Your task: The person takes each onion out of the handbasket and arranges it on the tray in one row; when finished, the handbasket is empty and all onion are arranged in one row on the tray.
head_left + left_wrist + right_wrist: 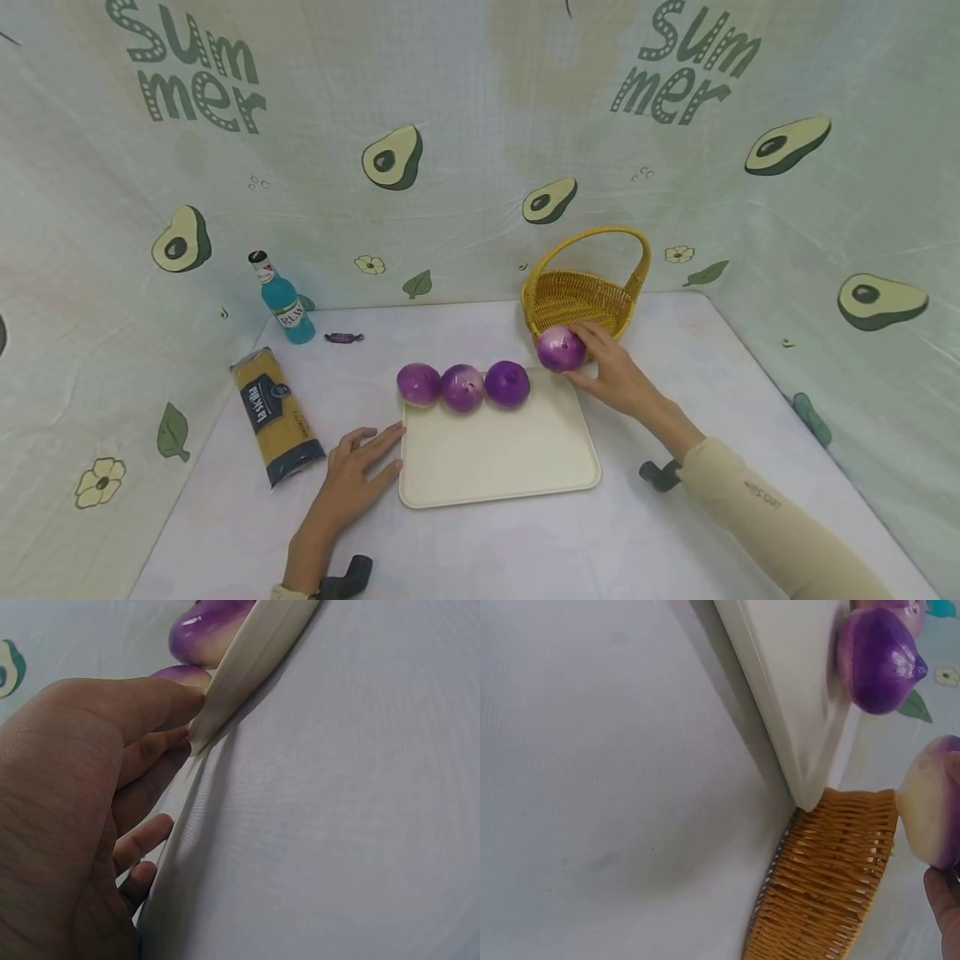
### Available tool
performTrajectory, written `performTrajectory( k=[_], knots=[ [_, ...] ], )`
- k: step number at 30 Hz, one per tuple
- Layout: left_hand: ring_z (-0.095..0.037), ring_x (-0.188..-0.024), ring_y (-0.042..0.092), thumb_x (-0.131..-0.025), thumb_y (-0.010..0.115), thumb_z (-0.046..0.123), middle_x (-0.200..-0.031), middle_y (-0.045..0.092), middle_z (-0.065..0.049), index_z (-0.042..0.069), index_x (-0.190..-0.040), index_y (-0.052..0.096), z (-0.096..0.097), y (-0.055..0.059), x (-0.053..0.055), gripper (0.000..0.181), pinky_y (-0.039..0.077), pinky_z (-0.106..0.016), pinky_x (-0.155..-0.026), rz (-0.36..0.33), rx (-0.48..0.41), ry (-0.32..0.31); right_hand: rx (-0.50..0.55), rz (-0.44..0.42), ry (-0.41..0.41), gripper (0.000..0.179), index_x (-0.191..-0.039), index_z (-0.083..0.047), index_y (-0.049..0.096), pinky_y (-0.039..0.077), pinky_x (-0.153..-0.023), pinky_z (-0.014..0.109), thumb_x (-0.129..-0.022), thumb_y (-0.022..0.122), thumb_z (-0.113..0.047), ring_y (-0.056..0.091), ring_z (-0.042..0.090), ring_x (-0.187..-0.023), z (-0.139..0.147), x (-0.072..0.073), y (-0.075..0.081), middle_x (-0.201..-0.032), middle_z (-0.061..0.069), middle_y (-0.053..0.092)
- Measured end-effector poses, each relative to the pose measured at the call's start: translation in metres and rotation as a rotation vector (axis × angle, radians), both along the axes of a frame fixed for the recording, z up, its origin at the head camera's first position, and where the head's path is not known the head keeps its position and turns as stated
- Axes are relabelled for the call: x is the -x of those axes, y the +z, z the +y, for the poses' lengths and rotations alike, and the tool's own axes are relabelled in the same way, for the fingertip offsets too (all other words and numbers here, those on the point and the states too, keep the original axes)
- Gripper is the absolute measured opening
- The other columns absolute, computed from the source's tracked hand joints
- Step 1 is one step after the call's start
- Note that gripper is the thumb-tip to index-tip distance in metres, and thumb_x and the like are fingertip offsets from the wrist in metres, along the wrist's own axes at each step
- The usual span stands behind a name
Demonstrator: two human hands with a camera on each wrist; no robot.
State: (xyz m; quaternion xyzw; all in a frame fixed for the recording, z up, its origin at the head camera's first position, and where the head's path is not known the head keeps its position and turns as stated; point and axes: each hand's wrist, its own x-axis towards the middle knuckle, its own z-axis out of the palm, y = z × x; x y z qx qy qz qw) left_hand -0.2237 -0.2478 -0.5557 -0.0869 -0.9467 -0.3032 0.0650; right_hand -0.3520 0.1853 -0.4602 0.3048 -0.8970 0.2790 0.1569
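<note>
My right hand (617,377) grips a purple-and-white onion (560,348) at the front rim of the yellow wicker basket (582,293). In the right wrist view this onion (928,806) shows its pale side, fingertips on it at the frame's edge. A cream tray (498,458) lies before me. Along its far edge sit three more onions: a left one (419,385), a middle one (462,388) and a darker right one (507,384). Relaxed and spread, the fingers of my left hand (356,479) touch the tray's left edge; in the left wrist view the tray rim (244,675) meets the fingertips.
To the left lies a pack of spaghetti (276,415). Behind it stand a blue bottle (285,302) and, lying flat, a small purple wrapped candy (344,338). A printed cloth (465,92) hangs behind and at both sides of the white table (480,550).
</note>
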Motion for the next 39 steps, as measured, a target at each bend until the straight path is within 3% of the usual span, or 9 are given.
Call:
performTrajectory(
  k=[7,14,39],
  knots=[
    [-0.025,-0.137,0.033,-0.096,0.063,0.046,-0.147,0.051,0.014,0.037,-0.147,0.050,0.000,0.001,-0.001,0.054,0.021,-0.059,-0.109,-0.018,-0.002,0.007,0.006,0.000,0.007,0.077,-0.144,0.004,0.046,0.045,-0.104,0.051,-0.079,0.086,-0.010,0.048,0.036,-0.130,-0.001,-0.002,-0.004,-0.143,0.018,0.046],
    [-0.025,-0.138,0.032,-0.097,0.062,0.048,-0.148,0.050,0.015,0.039,-0.148,0.049,0.000,0.000,-0.001,0.053,0.020,-0.060,-0.110,-0.023,-0.002,0.006,0.017,-0.052,-0.004,0.078,-0.145,0.004,0.045,0.043,-0.105,0.052,-0.080,0.086,-0.010,0.046,0.037,-0.132,-0.001,-0.006,-0.009,-0.145,0.018,0.044],
    [-0.025,-0.137,0.033,-0.097,0.063,0.046,-0.147,0.051,0.014,0.036,-0.147,0.051,-0.001,0.000,-0.001,0.053,0.020,-0.059,-0.109,-0.010,-0.022,-0.006,-0.007,-0.053,0.014,0.078,-0.144,0.003,0.045,0.040,-0.108,0.053,-0.079,0.086,-0.013,0.046,0.036,-0.131,-0.004,-0.008,-0.022,-0.143,0.018,0.046]
  ],
)
